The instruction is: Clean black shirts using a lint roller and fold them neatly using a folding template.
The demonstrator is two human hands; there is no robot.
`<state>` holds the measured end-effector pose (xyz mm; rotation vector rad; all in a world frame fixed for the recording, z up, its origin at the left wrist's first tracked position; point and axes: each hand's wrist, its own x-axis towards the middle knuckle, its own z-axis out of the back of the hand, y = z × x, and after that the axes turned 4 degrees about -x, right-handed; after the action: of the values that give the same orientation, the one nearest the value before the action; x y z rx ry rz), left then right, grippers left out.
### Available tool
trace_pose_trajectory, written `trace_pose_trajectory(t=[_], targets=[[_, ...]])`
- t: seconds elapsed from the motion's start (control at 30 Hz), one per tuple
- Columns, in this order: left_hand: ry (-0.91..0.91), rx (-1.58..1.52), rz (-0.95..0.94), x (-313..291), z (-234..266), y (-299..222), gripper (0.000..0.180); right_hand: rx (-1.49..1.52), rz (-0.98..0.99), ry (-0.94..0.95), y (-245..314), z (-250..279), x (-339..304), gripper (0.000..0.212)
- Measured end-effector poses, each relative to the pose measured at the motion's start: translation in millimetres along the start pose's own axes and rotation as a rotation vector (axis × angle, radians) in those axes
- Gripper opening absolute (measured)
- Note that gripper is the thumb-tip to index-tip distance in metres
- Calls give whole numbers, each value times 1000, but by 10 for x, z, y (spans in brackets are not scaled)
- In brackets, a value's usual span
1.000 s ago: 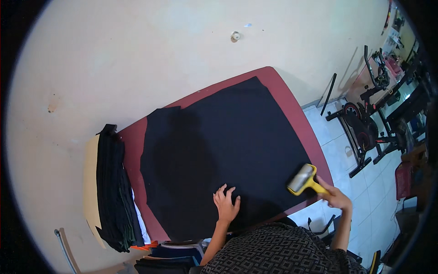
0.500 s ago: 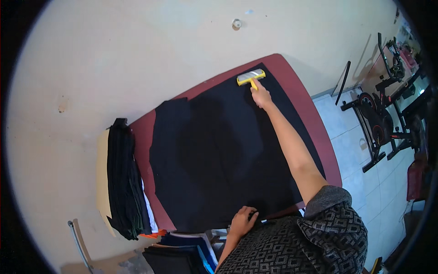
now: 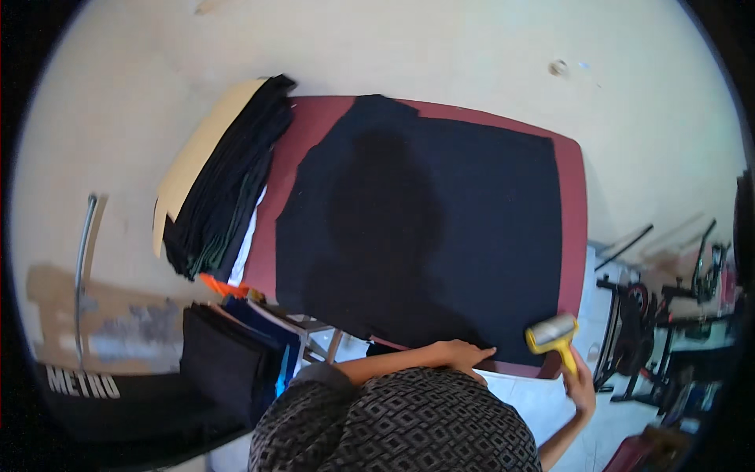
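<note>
A large piece of black fabric (image 3: 495, 228) lies spread over a dark red table (image 3: 573, 212). At the table's near right corner, my right hand (image 3: 580, 387) is wrapped round the yellow handle of a lint roller (image 3: 553, 333). The roller's grey cylinder is over the fabric's near right edge; whether it presses down I cannot make out. My left hand (image 3: 465, 355) rests by the fabric's near edge, fingers stretched out and holding nothing. A dark shadow falls across the middle of the fabric.
A thick stack of dark folded fabrics (image 3: 228, 185) with a tan sheet (image 3: 206, 149) stands at the table's left end. More folded dark cloths (image 3: 224, 354) are stacked near left. Beyond the table's right side is an exercise bike (image 3: 637, 315), and a pale wall (image 3: 440, 47) runs behind.
The lint roller in my right hand has come from the fabric's far edge to its near right corner. My left hand remains at the near edge. The view has turned.
</note>
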<state>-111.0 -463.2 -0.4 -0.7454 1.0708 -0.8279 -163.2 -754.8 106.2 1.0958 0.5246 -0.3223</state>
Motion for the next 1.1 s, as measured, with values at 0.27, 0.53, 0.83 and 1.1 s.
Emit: trace_pose_trajectory(t=[0.27, 0.53, 0.83, 1.1], targets=[[-28, -61, 58, -86, -247, 170, 118, -372, 245, 85, 357, -2, -134, 37], [-202, -324, 270, -1165, -153, -78, 44, -655, 781, 582, 1664, -1934, 1225, 35], [-708, -13, -270, -1223, -811, 696, 72, -659, 821, 645, 2426, -4376, 1337, 42], [-584, -544, 393, -1819, -348, 378, 79, -428, 520, 919, 1894, -2738, 1642, 44]])
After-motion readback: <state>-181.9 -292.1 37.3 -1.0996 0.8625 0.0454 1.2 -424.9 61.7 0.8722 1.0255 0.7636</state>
